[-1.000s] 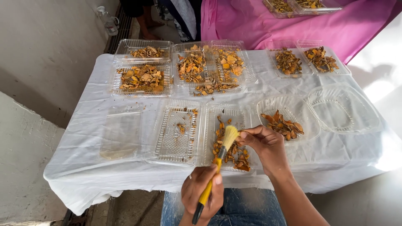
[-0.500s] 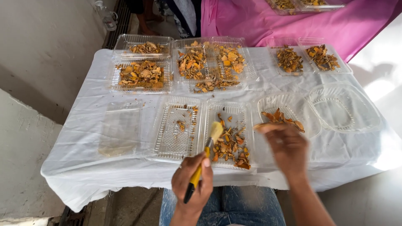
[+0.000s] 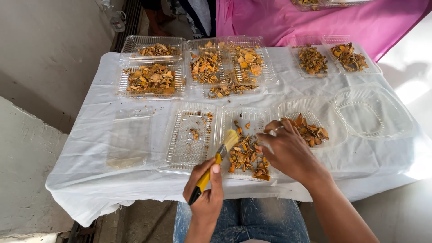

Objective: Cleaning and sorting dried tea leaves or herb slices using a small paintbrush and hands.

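My left hand (image 3: 206,193) grips a small brush (image 3: 218,157) with a yellow-and-black handle; its pale bristles rest over orange-brown dried pieces (image 3: 246,157) in a clear plastic tray (image 3: 245,118) near the table's front edge. My right hand (image 3: 288,150) hovers over the right side of that tray, fingers curled and pinched above the pieces; whether it holds one I cannot tell. To the left lies a hinged clear tray (image 3: 189,137) with only a few crumbs.
A white cloth (image 3: 90,180) covers the table. A round clear container (image 3: 315,123) with dried pieces and an empty one (image 3: 371,112) sit right. Several filled trays (image 3: 150,81) line the back. A person (image 3: 198,13) stands beyond; pink cloth (image 3: 288,20) lies behind.
My right hand moved left from the round container to above the front tray. The brush has swept down over the pieces in the tray.
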